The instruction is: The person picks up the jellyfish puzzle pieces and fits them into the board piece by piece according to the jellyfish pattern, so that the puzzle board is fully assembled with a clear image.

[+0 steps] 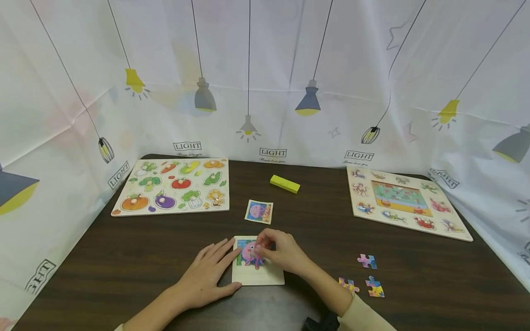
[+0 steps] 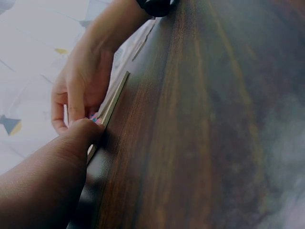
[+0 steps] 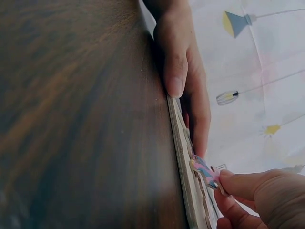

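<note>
A square wooden puzzle tray lies on the table, partly filled with pieces of a pink octopus picture. Spread along its left side, my left hand has fairly straight fingers, with fingertips on the tray's left part and the thumb near its lower left corner. Over the tray's upper right, my right hand pinches a puzzle piece between thumb and fingers. That puzzle piece, pink and blue, appears tilted just above the tray in the right wrist view; fingers mostly hide it in the head view.
Loose jigsaw pieces lie right of my right forearm. Beyond the tray are a small octopus picture card and a yellow block. A vegetable board stands back left, a sea-animal board back right, before a printed cloth.
</note>
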Demonstrator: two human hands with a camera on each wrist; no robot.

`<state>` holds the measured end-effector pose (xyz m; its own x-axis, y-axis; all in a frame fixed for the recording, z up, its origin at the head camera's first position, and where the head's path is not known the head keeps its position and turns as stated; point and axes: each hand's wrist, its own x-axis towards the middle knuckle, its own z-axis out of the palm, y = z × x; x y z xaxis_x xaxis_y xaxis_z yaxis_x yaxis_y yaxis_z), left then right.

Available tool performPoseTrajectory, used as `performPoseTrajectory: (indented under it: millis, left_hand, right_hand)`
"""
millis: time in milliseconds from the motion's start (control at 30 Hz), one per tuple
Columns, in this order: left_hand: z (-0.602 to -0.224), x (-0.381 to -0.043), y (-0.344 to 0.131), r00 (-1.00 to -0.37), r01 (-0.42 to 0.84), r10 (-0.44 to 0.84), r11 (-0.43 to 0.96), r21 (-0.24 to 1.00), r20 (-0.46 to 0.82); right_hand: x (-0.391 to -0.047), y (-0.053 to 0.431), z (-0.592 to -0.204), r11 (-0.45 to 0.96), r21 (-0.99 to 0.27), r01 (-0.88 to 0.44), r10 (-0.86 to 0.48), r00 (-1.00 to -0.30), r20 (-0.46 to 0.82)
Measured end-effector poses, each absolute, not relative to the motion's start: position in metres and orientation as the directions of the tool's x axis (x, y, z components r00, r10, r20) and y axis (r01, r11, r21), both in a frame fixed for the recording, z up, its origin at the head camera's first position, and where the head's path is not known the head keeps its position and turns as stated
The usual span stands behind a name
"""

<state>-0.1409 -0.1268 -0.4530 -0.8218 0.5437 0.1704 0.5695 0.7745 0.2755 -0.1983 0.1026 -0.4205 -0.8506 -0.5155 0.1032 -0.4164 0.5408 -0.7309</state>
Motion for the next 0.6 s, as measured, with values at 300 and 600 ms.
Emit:
performPoseTrajectory:
  millis: [300, 600]
  left_hand:
    - [-0.451, -0.140, -0.126, -0.821, 0.571, 0.549, 0.776, 0.269, 0.156]
    - [-0.452, -0.140, -0.126, -0.817, 0.576, 0.549, 0.776, 0.258, 0.175]
  right_hand:
    - [-0.198, 0.101, -0.426, 0.592, -0.665, -0.455, -0.491, -0.858, 0.150]
    - [-0.196, 0.096, -0.431, 0.627, -0.576, -0.524, -0.480, -0.843, 0.243]
